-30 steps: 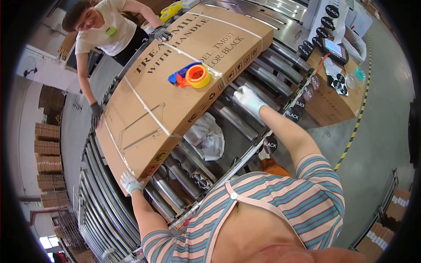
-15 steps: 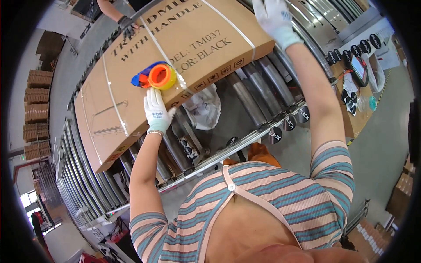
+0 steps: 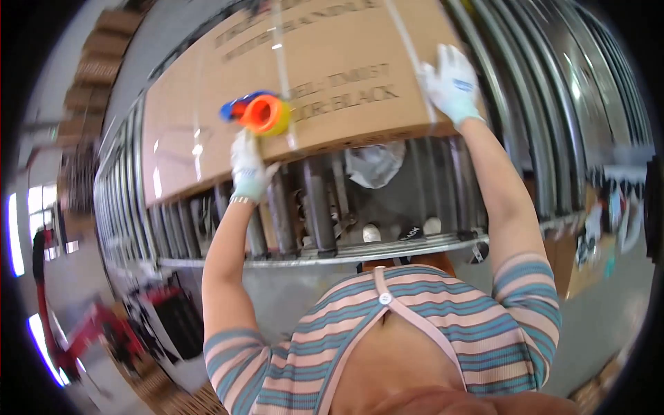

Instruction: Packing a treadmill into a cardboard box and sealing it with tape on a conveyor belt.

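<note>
A long brown cardboard carton (image 3: 332,59) with white straps and dark print lies flat on a roller conveyor. On its top sits a tape dispenser (image 3: 242,111) in blue and red, holding a yellow roll of tape with an orange core (image 3: 264,115). My left hand (image 3: 249,166), in a white glove, rests at the carton's near edge just below the dispenser, fingers stretched out, the thumb apart. Also gloved in white, my right hand (image 3: 453,84) lies flat with spread fingers on the carton near its right end. Neither hand holds anything.
Metal rollers (image 3: 512,104) continue to the right and left of the carton. A conveyor rail (image 3: 325,257) runs in front of me. Below the rollers hangs a whitish plastic bag (image 3: 375,164). Stacks of flat cartons (image 3: 97,69) stand at far left, and a red machine (image 3: 104,325) at lower left.
The view has turned. My right hand has come from beyond the carton's right end down onto its top. My left hand stays by the dispenser. The other person's dark-gloved hand has mostly left view.
</note>
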Tool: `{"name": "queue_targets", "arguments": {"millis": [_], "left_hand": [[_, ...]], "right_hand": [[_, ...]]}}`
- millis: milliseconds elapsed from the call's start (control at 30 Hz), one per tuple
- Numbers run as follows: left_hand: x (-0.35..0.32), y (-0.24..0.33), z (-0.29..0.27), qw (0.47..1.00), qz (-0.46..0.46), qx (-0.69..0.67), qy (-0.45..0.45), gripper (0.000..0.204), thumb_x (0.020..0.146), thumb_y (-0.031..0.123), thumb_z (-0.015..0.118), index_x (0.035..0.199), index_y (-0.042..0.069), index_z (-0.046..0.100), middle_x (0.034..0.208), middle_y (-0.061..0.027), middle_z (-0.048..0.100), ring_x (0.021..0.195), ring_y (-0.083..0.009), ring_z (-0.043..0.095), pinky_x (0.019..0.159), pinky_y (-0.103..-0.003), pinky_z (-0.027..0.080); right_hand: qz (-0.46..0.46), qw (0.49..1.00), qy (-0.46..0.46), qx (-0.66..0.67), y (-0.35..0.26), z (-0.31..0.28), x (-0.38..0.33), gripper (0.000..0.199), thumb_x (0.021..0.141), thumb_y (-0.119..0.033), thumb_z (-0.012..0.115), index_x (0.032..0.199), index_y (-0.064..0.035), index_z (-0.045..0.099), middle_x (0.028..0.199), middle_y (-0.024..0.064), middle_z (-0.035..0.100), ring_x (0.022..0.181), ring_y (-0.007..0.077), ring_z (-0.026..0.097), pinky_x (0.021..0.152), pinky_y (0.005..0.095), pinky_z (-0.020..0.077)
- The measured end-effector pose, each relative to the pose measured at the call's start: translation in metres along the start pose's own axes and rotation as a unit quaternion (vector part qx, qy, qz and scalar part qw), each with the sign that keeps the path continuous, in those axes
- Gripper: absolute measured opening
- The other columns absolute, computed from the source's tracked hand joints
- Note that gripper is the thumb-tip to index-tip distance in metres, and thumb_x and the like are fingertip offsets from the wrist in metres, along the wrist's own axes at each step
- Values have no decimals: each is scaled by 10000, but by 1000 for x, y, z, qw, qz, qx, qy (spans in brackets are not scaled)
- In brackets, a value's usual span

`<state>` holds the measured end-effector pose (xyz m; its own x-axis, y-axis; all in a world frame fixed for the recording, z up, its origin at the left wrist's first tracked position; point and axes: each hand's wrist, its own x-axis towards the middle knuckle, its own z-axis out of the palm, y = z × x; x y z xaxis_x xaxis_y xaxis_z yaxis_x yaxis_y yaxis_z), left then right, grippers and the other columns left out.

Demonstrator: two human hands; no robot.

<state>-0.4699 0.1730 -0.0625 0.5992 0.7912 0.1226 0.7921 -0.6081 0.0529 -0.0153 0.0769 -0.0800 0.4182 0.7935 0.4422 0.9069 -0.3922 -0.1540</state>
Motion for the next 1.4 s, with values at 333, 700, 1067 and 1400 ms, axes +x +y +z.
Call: {"name": "queue_targets", "arguments": {"millis": [333, 700, 1067, 1400], "left_hand": [[46, 28, -48, 985, -114, 113, 69, 722, 734, 625, 628, 988, -51, 649, 1031, -235, 636, 979, -369, 589, 884, -463, 427], [51, -56, 13, 971, -6, 200, 133, 450, 818, 528, 620, 1069, 165, 709, 1117, -135, 661, 1031, -326, 610, 907, -432, 461], [-28, 55, -37, 819, -100, -548, 134, 52, 753, 106, 626, 795, 78, 612, 898, -85, 600, 958, -265, 594, 826, -404, 521], [-43, 114, -89, 909, 332, -47, 246, 292, 686, 209, 691, 975, 171, 681, 1210, -67, 580, 1118, -299, 550, 907, -449, 491]], "right_hand": [[70, 968, -236, -52, -29, 17, 1, 556, 893, -480, 501, 1214, -34, 587, 1236, 212, 593, 1150, 369, 548, 998, 457, 418], [43, 995, 27, 82, -97, -16, -26, 294, 892, -307, 503, 881, -41, 626, 926, 219, 640, 903, 392, 611, 833, 491, 476], [19, 963, 50, 265, -101, 32, -69, 452, 846, -346, 654, 1161, -26, 608, 1122, 197, 634, 1057, 319, 594, 926, 405, 470], [82, 353, -390, 847, -144, -116, -111, 480, 902, -272, 660, 1270, 0, 517, 1173, 76, 632, 1035, 153, 618, 898, 326, 505]]}}
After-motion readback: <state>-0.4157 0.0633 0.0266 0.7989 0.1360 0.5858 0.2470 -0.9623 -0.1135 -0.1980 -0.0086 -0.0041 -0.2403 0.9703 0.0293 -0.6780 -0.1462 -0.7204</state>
